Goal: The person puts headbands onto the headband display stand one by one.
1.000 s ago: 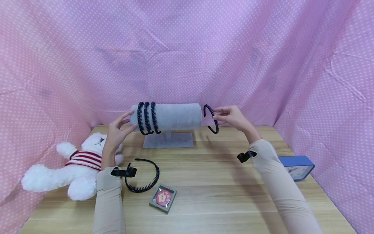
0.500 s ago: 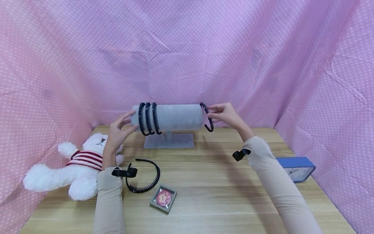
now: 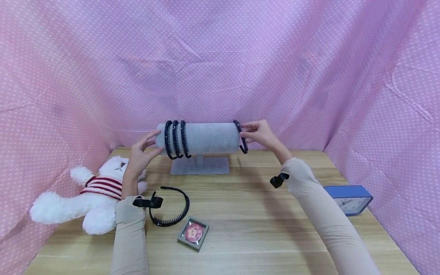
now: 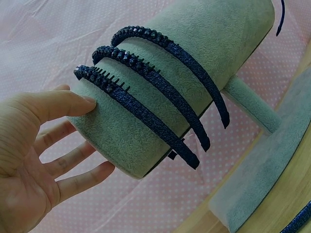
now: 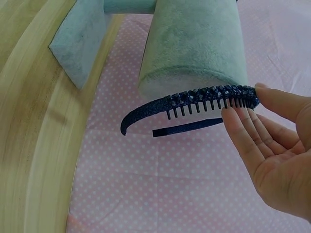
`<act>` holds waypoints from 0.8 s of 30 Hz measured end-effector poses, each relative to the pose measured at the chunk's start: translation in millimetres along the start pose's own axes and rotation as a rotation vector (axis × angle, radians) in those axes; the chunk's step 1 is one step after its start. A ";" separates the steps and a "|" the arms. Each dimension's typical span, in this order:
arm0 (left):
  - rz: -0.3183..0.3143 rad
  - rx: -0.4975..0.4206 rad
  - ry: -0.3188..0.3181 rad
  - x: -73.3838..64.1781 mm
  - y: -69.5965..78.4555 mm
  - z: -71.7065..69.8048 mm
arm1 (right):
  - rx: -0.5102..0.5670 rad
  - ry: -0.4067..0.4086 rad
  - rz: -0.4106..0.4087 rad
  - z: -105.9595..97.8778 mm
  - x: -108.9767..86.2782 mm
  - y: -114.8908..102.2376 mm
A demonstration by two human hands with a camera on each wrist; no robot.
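A grey velvety headband stand [image 3: 213,138] with a horizontal roll stands at the back of the table. My left hand [image 3: 139,156] grips the roll's left end, thumb on the near side and fingers around the end, as the left wrist view shows. Near that end, three dark beaded headbands sit side by side: an outer one [image 4: 146,116], a middle one [image 4: 172,93] and an inner one [image 4: 201,73]. My right hand [image 3: 262,134] pinches another toothed headband [image 5: 209,93] between thumb and fingers. It is right at the roll's right end, its open side towards the table side.
A further headband [image 3: 177,220] lies on the wooden table [image 3: 240,240] beside a small grey-framed box [image 3: 203,238] with a pink badge. A white plush bear [image 3: 103,187] lies left, partly behind my left arm. A blue clock [image 3: 347,191] stands right, behind my right sleeve.
My right hand has moved left with its headband, from apart from the roll to right at its end. The left hand keeps its grip on the other end.
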State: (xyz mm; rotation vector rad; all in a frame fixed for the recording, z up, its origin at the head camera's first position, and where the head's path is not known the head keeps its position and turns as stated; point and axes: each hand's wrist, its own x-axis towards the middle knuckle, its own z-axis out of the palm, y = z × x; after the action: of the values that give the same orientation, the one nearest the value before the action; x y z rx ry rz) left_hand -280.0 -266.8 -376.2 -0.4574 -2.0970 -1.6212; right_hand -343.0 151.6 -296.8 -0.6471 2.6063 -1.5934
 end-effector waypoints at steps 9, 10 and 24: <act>0.002 0.006 -0.004 0.2 0.5 -0.9 | 0.031 0.039 -0.009 8.4 3.4 -0.6; 0.002 0.006 -0.004 0.2 0.4 -1.0 | 0.036 0.043 -0.012 9.1 3.3 -0.7; -0.012 0.015 -0.003 -0.4 0.5 -0.6 | -0.052 0.081 -0.070 14.4 3.3 4.8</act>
State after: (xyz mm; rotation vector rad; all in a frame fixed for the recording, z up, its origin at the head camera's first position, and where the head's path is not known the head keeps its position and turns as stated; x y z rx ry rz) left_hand -279.3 -267.2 -375.9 -0.4433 -2.1166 -1.6110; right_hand -344.4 140.1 -307.2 -0.6981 2.7205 -1.6091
